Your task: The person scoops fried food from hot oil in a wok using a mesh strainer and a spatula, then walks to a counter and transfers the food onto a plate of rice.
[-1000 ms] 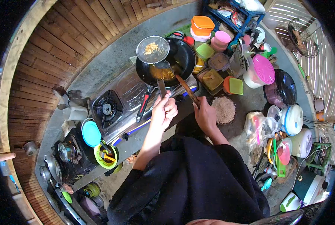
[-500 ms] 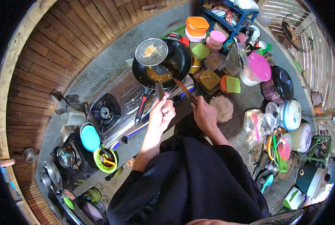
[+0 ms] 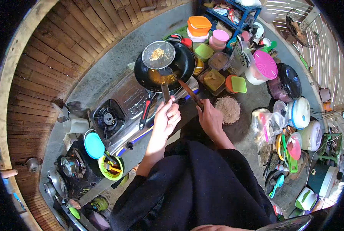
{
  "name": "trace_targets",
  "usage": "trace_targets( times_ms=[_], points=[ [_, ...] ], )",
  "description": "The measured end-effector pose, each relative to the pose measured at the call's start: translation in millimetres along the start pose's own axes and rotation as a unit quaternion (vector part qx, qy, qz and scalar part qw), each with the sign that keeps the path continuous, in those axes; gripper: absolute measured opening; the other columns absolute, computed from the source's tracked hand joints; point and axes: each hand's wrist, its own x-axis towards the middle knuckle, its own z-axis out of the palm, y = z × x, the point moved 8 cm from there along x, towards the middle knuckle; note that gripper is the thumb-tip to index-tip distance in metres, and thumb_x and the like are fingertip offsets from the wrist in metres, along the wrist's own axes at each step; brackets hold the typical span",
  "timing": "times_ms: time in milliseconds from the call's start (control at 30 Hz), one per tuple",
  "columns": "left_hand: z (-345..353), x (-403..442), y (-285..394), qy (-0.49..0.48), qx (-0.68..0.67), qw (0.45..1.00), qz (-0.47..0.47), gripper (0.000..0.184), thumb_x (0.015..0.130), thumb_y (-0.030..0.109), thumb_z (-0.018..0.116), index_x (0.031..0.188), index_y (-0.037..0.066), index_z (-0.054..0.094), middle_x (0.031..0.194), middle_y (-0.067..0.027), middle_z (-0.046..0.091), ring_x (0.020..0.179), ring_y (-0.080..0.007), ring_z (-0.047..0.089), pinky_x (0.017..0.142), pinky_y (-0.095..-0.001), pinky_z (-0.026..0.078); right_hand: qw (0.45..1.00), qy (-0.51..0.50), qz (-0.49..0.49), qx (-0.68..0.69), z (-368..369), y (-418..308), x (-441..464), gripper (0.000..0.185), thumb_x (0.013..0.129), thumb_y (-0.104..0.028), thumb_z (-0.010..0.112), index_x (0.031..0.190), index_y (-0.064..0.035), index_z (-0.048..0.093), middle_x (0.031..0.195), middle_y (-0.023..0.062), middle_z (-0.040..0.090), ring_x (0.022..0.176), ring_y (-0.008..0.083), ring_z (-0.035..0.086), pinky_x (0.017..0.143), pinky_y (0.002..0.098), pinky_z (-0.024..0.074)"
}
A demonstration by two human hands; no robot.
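Observation:
My left hand (image 3: 167,118) is closed around the handle of a wire mesh strainer (image 3: 168,61), which hangs over the wok. Pale golden fried shreds (image 3: 157,54) lie in the strainer's bowl. In my right hand (image 3: 211,118) is the wooden handle of a spatula (image 3: 189,92), its dark blade down in the wok near the strainer's neck. The black wok (image 3: 185,65) sits on the stove and holds oil (image 3: 155,76) with more golden shreds in it. Its red and black handle (image 3: 145,114) points toward me, left of my left hand.
A free burner (image 3: 108,118) is at the left of the stove. Right of the wok stand tubs, including an orange-lidded one (image 3: 199,25) and a green-lidded one (image 3: 239,84). Pale raw shreds (image 3: 227,110) lie in a round heap beside my right hand. A pink-lidded container (image 3: 265,64) stands farther right.
The strainer has shifted slightly right and down over the wok. Both hands keep their grips, and the view has tilted a little.

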Motion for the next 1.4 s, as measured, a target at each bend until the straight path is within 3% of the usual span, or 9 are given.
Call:
trace_targets(
  times_ms=[533, 733, 800, 867, 933, 1167, 1267, 1333, 1400],
  points=[
    [-12.4, 1.8, -2.9, 0.029, 0.015, 0.999, -0.008, 0.014, 0.094, 0.016, 0.038, 0.102, 0.008, 0.047, 0.051, 0.0043, 0.031, 0.033, -0.0055, 0.025, 0.032, -0.0202, 0.020, 1.000, 0.008, 0.008, 0.004, 3.4, 0.3, -7.0, 0.022, 0.080, -0.016, 0.059, 0.095, -0.0041, 0.048, 0.076, 0.0134, 0.060, 0.057, 0.0310, 0.058, 0.047, 0.0379, 0.0454],
    [-5.2, -3.4, -8.1, 0.026, 0.041, 0.999, -0.025, 0.014, 0.094, 0.016, 0.037, 0.103, 0.009, 0.045, 0.051, 0.0041, 0.030, 0.033, -0.0057, 0.025, 0.032, -0.0201, 0.019, 0.996, -0.024, 0.071, 0.042, 5.6, 11.9, -15.4, 0.022, 0.080, -0.015, 0.059, 0.094, -0.0033, 0.046, 0.077, 0.0150, 0.060, 0.062, 0.0344, 0.058, 0.051, 0.0399, 0.0451],
    [-3.1, -7.0, -13.7, 0.018, 0.060, 0.997, -0.047, 0.013, 0.094, 0.018, 0.037, 0.102, 0.010, 0.043, 0.051, 0.0036, 0.029, 0.033, -0.0061, 0.024, 0.032, -0.0201, 0.019, 0.961, -0.018, 0.191, 0.198, 10.8, 38.7, -25.8, 0.019, 0.082, -0.013, 0.058, 0.092, -0.0026, 0.046, 0.079, 0.0182, 0.059, 0.066, 0.0366, 0.058, 0.054, 0.0379, 0.0445],
    [3.1, -12.3, -21.5, 0.004, 0.082, 0.994, -0.071, 0.011, 0.095, 0.020, 0.036, 0.100, 0.012, 0.042, 0.050, 0.0031, 0.028, 0.033, -0.0065, 0.023, 0.033, -0.0200, 0.019, 0.946, -0.016, 0.225, 0.232, 9.9, 58.2, -33.2, 0.018, 0.085, -0.014, 0.057, 0.092, -0.0013, 0.047, 0.072, 0.0140, 0.059, 0.060, 0.0297, 0.058, 0.054, 0.0332, 0.0432],
    [11.8, -18.5, -31.3, 0.007, 0.112, 0.988, -0.102, 0.012, 0.094, 0.021, 0.037, 0.099, 0.011, 0.041, 0.049, 0.0027, 0.028, 0.033, -0.0069, 0.023, 0.033, -0.0207, 0.020, 0.899, 0.016, 0.257, 0.353, 9.2, 76.8, -39.8, 0.018, 0.087, -0.018, 0.057, 0.095, -0.0040, 0.049, 0.062, 0.0004, 0.050, 0.054, 0.0062, 0.041, 0.047, 0.0233, 0.0328],
    [38.3, -31.2, -77.6, -0.044, 0.178, 0.959, -0.218, 0.013, 0.095, 0.021, 0.034, 0.098, 0.011, 0.040, 0.046, 0.0028, 0.023, 0.031, -0.0067, 0.020, 0.031, -0.0215, 0.017, 0.864, 0.129, 0.352, 0.335, -73.1, 112.2, -84.9, 0.020, 0.088, -0.021, 0.056, 0.092, -0.0016, 0.050, 0.061, -0.0012, 0.046, 0.055, 0.0062, 0.040, 0.049, 0.0237, 0.0318],
    [52.4, -38.6, -104.9, -0.082, 0.215, 0.936, -0.266, 0.012, 0.095, 0.021, 0.032, 0.098, 0.011, 0.038, 0.045, 0.0035, 0.023, 0.030, -0.0064, 0.019, 0.030, -0.0214, 0.016, 0.877, 0.177, 0.353, 0.276, -113.9, 128.2, -130.1, 0.017, 0.087, -0.020, 0.056, 0.090, -0.0036, 0.050, 0.058, -0.0033, 0.046, 0.053, 0.0051, 0.039, 0.048, 0.0228, 0.0306],
    [60.7, -47.1, -127.7, -0.128, 0.229, 0.912, -0.316, 0.012, 0.095, 0.021, 0.031, 0.098, 0.011, 0.037, 0.045, 0.0042, 0.023, 0.030, -0.0060, 0.019, 0.030, -0.0212, 0.017, 0.833, 0.186, 0.416, 0.313, -148.8, 116.4, -164.7, 0.015, 0.087, -0.018, 0.056, 0.090, -0.0047, 0.051, 0.059, -0.0041, 0.045, 0.052, 0.0046, 0.039, 0.047, 0.0224, 0.0304],
    [66.3, -58.3, -151.2, -0.154, 0.229, 0.892, -0.358, 0.012, 0.095, 0.020, 0.031, 0.098, 0.011, 0.038, 0.045, 0.0045, 0.023, 0.030, -0.0057, 0.019, 0.030, -0.0209, 0.018, 0.835, 0.221, 0.424, 0.272, -172.9, 121.2, -207.1, 0.014, 0.087, -0.017, 0.056, 0.090, -0.0053, 0.050, 0.059, -0.0041, 0.045, 0.052, 0.0042, 0.039, 0.048, 0.0215, 0.0304]
  ],
)
